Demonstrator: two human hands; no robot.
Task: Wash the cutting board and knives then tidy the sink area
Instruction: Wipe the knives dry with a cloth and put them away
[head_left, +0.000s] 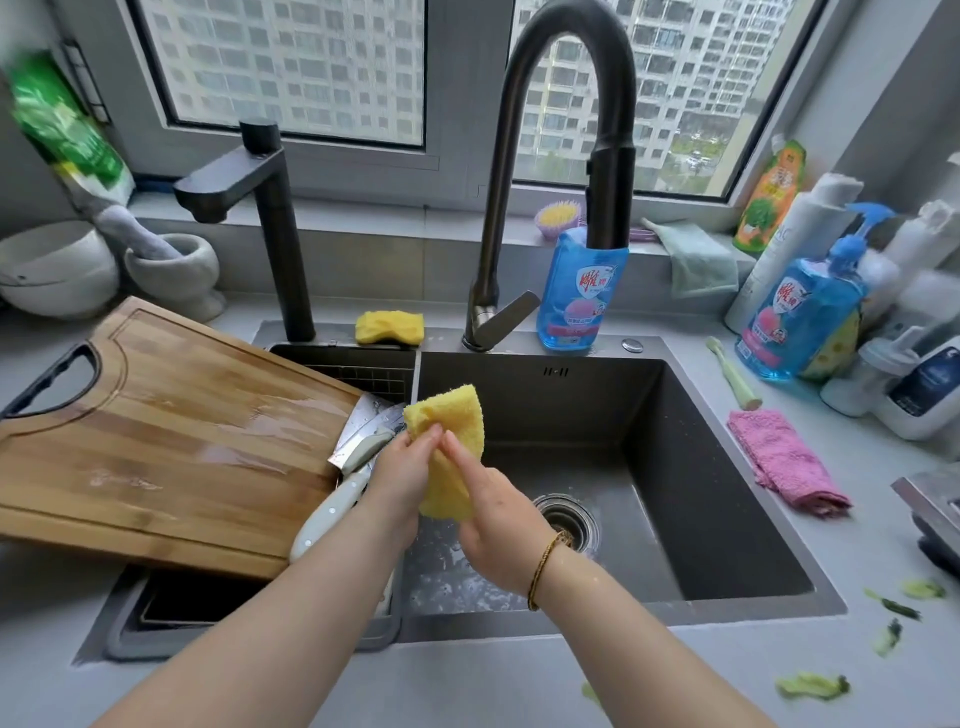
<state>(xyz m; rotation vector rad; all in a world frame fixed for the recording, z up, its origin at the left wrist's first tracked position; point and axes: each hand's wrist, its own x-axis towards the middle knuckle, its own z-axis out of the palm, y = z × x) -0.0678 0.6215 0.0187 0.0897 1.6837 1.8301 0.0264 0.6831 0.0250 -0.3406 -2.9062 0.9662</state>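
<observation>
Cutting board (156, 447), wet, lies tilted across the sink's (727, 519) left side, with two knives (353, 462) against its right edge. Over the basin, left hand (402, 467) and right hand (498, 525) each pinch a yellow cloth (457, 431) with their fingers.

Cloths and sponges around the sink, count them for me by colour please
Yellow: 2, the cloth held over the sink by the left hand and right hand, and the sponge behind the sink
Pink: 1, the cloth on the counter to the right
Pale green: 1, the cloth on the windowsill
Total: 4
</observation>
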